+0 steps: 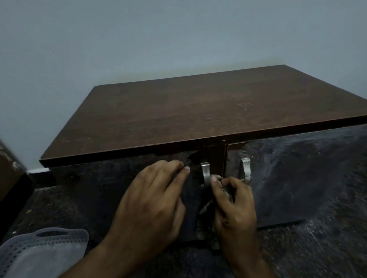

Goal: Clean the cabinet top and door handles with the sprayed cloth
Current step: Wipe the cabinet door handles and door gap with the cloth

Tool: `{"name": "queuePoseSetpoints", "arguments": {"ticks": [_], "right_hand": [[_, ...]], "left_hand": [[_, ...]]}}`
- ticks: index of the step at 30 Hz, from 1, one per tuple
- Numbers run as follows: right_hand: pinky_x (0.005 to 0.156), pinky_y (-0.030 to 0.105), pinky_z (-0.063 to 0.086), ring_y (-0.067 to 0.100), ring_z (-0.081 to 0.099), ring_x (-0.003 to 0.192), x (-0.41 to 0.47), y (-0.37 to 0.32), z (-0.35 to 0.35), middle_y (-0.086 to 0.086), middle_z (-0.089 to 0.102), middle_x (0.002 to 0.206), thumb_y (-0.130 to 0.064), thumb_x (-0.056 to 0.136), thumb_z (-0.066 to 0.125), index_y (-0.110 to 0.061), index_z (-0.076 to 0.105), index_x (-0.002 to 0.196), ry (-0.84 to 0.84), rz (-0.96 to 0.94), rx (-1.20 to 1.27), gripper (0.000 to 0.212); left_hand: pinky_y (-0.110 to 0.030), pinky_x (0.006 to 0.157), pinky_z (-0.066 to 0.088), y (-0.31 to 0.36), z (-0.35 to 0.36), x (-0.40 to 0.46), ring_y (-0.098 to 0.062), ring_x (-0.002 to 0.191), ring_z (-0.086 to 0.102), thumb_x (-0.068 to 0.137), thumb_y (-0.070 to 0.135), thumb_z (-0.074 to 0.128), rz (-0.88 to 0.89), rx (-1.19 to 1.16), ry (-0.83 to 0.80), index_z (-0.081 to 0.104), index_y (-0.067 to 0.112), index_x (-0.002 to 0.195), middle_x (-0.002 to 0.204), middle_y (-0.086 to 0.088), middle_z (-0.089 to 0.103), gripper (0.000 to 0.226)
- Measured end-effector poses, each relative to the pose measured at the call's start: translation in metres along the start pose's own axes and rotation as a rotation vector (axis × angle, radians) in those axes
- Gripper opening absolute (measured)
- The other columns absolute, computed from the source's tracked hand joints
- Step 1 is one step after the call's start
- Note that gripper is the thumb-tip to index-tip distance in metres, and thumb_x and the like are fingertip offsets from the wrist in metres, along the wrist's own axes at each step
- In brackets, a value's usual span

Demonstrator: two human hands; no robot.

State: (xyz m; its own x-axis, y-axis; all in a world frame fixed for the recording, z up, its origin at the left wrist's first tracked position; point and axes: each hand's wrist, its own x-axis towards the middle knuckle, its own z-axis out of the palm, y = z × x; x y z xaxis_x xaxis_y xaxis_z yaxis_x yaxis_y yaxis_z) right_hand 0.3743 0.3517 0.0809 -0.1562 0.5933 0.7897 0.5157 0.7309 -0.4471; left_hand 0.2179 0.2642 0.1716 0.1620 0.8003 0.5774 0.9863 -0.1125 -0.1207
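- Head view: a low, dark brown wooden cabinet (208, 106) stands against a pale grey-blue wall (166, 27), with two glossy dark doors on its near face.
- The flat brown cabinet top (198, 114) carries nothing and looks mostly even. A few faint pale marks show toward its right side, so I cannot tell whether it has been wiped.
- The right hand (233, 203) is curled in a closed grip round a crumpled, mottled grey cloth (205, 213). It presses the cloth against the lower part of the left silver metal door handle (205, 172), and the rest of the cloth hangs down below the hand.
- The left hand (149, 208) lies with its fingers nearly straight and flat on the left door (115, 191), just left of that handle. It holds nothing and seems to be steadying the door.
- The right silver metal door handle (246, 168) stands just beside the right hand, and the cloth is not on it.
- Judged from this, the left handle is being wiped now, and the right handle probably remains to be done.
- A grey perforated plastic tray (32, 256) lies on the dark speckled floor (325, 248), near left.
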Motion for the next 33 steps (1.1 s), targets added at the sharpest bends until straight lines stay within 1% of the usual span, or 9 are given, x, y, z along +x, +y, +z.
{"name": "queuePoseSetpoints", "arguments": {"ticks": [4, 8, 14, 16, 18, 21, 24, 28, 33], "right_hand": [[0.082, 0.037, 0.051, 0.030, 0.059, 0.096, 0.004, -0.004, -0.002, 0.021, 0.062, 0.107, 0.008, 0.089, 0.057, 0.000, 0.066, 0.124, 0.024, 0.004, 0.054, 0.037], [0.085, 0.035, 0.053, 0.030, 0.061, 0.097, 0.014, -0.010, -0.002, 0.021, 0.063, 0.107, 0.002, 0.090, 0.063, 0.004, 0.069, 0.116, 0.086, -0.012, 0.033, 0.026], [0.090, 0.037, 0.049, 0.034, 0.056, 0.111, -0.023, -0.005, 0.012, 0.025, 0.054, 0.126, 0.001, 0.088, 0.068, -0.011, 0.056, 0.138, -0.043, 0.057, -0.085, 0.054], [0.090, 0.033, 0.048, 0.033, 0.056, 0.111, -0.022, -0.003, 0.014, 0.024, 0.052, 0.126, -0.001, 0.092, 0.059, -0.012, 0.053, 0.140, -0.049, 0.051, -0.026, 0.050], [0.093, 0.025, 0.045, 0.028, 0.057, 0.107, -0.016, -0.003, 0.011, 0.020, 0.054, 0.120, -0.005, 0.094, 0.050, -0.009, 0.057, 0.136, 0.012, 0.065, 0.083, 0.042], [0.094, 0.016, 0.045, 0.022, 0.060, 0.100, -0.005, -0.013, -0.003, 0.017, 0.059, 0.110, 0.005, 0.087, 0.059, -0.004, 0.064, 0.125, 0.184, 0.142, 0.225, 0.039], [0.094, 0.020, 0.048, 0.023, 0.061, 0.101, 0.014, -0.030, -0.012, 0.021, 0.061, 0.109, 0.006, 0.085, 0.061, -0.001, 0.066, 0.121, 0.263, 0.099, 0.227, 0.037], [0.092, 0.037, 0.050, 0.035, 0.061, 0.105, 0.041, -0.043, 0.002, 0.025, 0.060, 0.117, 0.007, 0.085, 0.060, 0.000, 0.065, 0.125, 0.155, -0.002, 0.151, 0.041], [0.089, 0.040, 0.047, 0.034, 0.052, 0.103, 0.028, -0.044, 0.017, 0.022, 0.051, 0.135, -0.004, 0.097, 0.059, 0.003, 0.056, 0.135, 0.024, -0.140, -0.014, 0.039]], "left_hand": [[-0.039, 0.108, 0.041, -0.001, 0.000, -0.007, -0.029, 0.124, 0.054, 0.084, 0.017, 0.061, -0.022, -0.004, -0.052, 0.061, 0.005, 0.133, 0.135, -0.011, 0.059, 0.050], [-0.036, 0.111, 0.037, 0.001, 0.000, -0.007, -0.028, 0.125, 0.053, 0.086, 0.019, 0.056, -0.015, -0.004, -0.067, 0.059, 0.005, 0.135, 0.138, -0.011, 0.058, 0.051], [-0.035, 0.111, 0.037, 0.002, 0.001, -0.007, -0.027, 0.125, 0.054, 0.088, 0.021, 0.052, -0.010, -0.005, -0.078, 0.060, 0.004, 0.134, 0.139, -0.012, 0.059, 0.050], [-0.035, 0.111, 0.036, 0.003, 0.001, -0.007, -0.027, 0.125, 0.054, 0.088, 0.021, 0.052, 0.003, -0.007, -0.084, 0.060, 0.004, 0.134, 0.138, -0.012, 0.059, 0.050], [-0.034, 0.111, 0.036, 0.004, 0.001, -0.007, -0.027, 0.124, 0.054, 0.088, 0.020, 0.052, 0.022, -0.014, -0.077, 0.060, 0.004, 0.133, 0.137, -0.011, 0.060, 0.049], [-0.036, 0.111, 0.039, 0.002, -0.002, -0.007, -0.027, 0.123, 0.055, 0.087, 0.018, 0.056, 0.010, -0.029, -0.049, 0.061, 0.005, 0.133, 0.137, -0.010, 0.060, 0.049], [-0.038, 0.110, 0.040, -0.003, -0.005, -0.004, -0.028, 0.122, 0.057, 0.085, 0.016, 0.059, -0.020, -0.023, -0.019, 0.061, 0.005, 0.133, 0.135, -0.011, 0.061, 0.049], [-0.035, 0.110, 0.038, -0.004, -0.008, -0.005, -0.028, 0.121, 0.057, 0.086, 0.016, 0.058, -0.045, -0.033, -0.009, 0.060, 0.004, 0.133, 0.135, -0.011, 0.061, 0.049], [-0.036, 0.107, 0.042, -0.006, -0.011, -0.008, -0.027, 0.121, 0.057, 0.085, 0.014, 0.060, -0.098, -0.050, 0.010, 0.060, 0.003, 0.133, 0.133, -0.012, 0.062, 0.049]]}}
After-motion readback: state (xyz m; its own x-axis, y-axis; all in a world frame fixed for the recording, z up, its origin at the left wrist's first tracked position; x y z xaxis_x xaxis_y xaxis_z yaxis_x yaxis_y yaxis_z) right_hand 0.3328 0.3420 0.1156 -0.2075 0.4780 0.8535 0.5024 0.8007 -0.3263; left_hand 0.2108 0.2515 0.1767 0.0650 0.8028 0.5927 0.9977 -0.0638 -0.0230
